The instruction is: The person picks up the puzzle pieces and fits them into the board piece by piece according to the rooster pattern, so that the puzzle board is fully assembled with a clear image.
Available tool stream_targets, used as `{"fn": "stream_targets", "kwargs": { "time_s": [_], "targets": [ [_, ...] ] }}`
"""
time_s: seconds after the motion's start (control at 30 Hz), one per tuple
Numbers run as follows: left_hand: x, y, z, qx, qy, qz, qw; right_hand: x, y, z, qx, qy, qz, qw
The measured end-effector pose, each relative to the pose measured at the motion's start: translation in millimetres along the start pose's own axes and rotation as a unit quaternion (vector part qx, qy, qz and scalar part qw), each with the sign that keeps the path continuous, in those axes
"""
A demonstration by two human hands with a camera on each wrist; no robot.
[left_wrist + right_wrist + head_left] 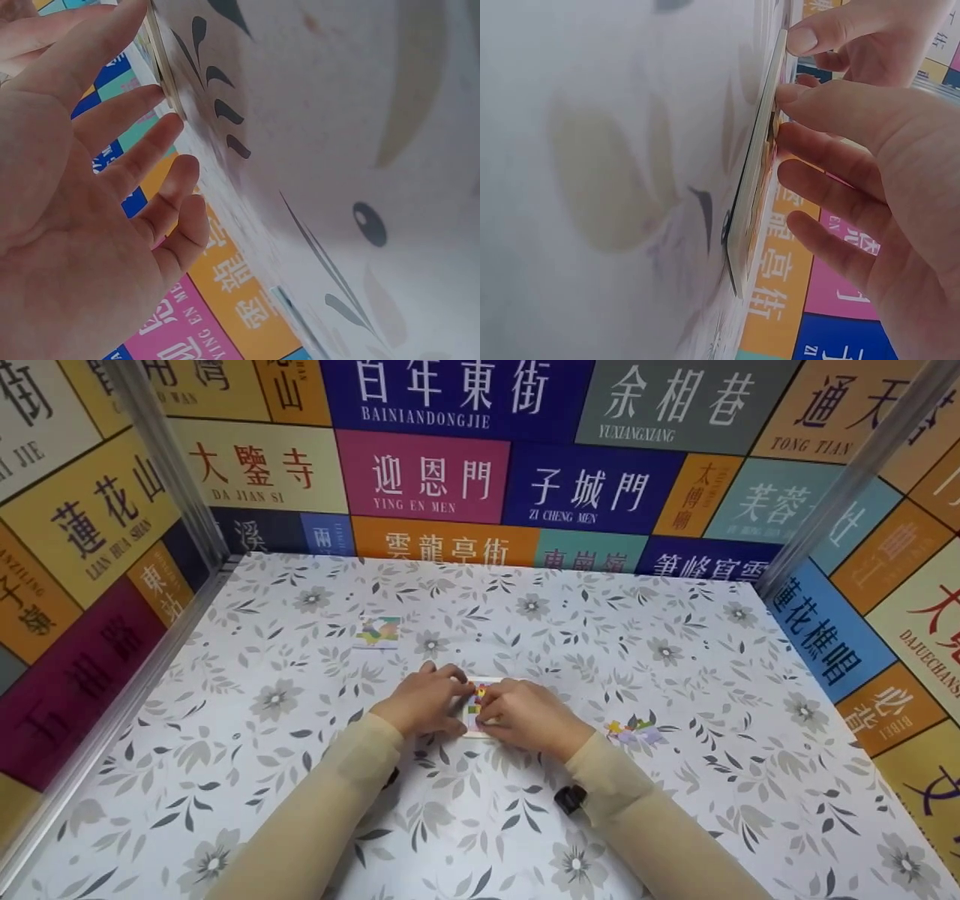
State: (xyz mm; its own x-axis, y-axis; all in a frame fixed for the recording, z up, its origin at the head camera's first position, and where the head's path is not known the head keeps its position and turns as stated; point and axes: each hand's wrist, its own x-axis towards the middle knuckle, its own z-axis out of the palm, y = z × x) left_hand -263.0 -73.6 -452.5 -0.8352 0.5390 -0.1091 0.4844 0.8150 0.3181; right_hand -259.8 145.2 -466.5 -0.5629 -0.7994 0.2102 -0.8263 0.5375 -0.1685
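Observation:
A small flat puzzle board [480,734] with a pale rim and brightly coloured pieces lies on the table between the two hands. My left hand [431,701] rests at its left side, thumb and fingertips touching the edge, the other fingers loosely bent. Over the board's right part, my right hand [529,716] pinches a small puzzle piece [773,126] between thumb and index finger, close against the board's surface. Its remaining fingers stand loosely bent above the board. The fingers cover much of the board in the head view.
Loose puzzle pieces [634,732] in purple, yellow and green lie to the right of the right hand. A colourful square picture [378,632] lies at the back left. The table [315,765] has a floral cover; printed sign panels [427,476] enclose its back and sides.

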Motion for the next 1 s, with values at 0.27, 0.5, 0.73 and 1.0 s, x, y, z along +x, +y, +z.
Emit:
{"fn": "stream_targets", "kwargs": {
  "time_s": [0.27,0.5,0.73,1.0],
  "targets": [
    [-0.4,-1.3,2.0,0.002,-0.007,-0.006,1.0,0.0,-1.9,-0.3,-0.011,-0.006,0.004,1.0],
    [-1.0,-1.6,2.4,-0.001,-0.008,-0.008,0.9999,1.2,-4.2,-0.8,0.002,-0.018,0.03,0.999],
    [-0.6,-1.8,1.1,-0.005,-0.013,-0.007,0.9999,1.7,-3.5,-0.6,0.02,-0.017,0.047,0.999],
    [-0.8,-2.1,0.8,0.0,-0.004,0.001,1.0,2.0,-0.5,-1.9,0.038,0.003,0.036,0.999]
  ]
}}
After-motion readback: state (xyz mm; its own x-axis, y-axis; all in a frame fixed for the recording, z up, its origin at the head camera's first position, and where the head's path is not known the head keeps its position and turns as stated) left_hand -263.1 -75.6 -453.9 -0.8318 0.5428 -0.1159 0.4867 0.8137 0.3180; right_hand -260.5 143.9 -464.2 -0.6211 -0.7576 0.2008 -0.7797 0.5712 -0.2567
